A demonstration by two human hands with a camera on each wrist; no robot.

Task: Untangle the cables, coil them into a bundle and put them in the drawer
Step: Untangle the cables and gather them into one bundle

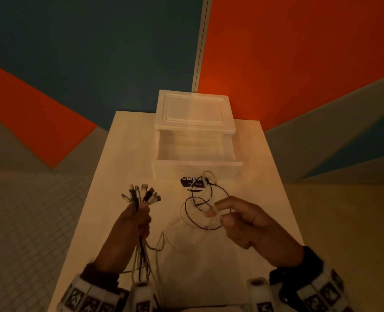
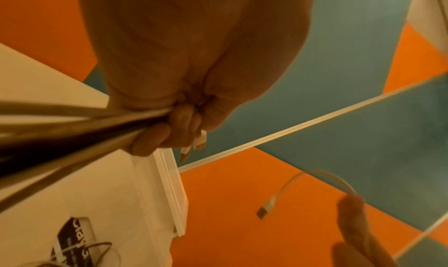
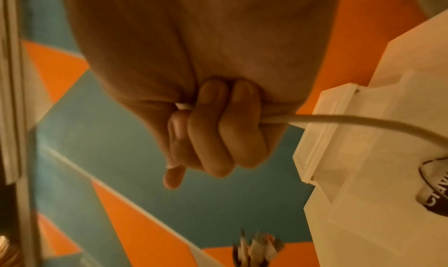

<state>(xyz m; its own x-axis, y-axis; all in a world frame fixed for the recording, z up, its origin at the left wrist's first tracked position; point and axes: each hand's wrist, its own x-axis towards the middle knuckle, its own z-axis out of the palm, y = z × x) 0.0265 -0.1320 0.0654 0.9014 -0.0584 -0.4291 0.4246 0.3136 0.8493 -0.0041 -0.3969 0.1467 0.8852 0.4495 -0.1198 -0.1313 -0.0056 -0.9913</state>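
Hands at work: the left hand grips gathered cables below their plugs; the right hand pinches a limp white cable, likely light and springy.

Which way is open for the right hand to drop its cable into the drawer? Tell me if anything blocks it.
Probably straight ahead. The drawer stands pulled out with its top open, and nothing lies between it and the right hand. But the white cable it holds still runs into the loose loops on the table.
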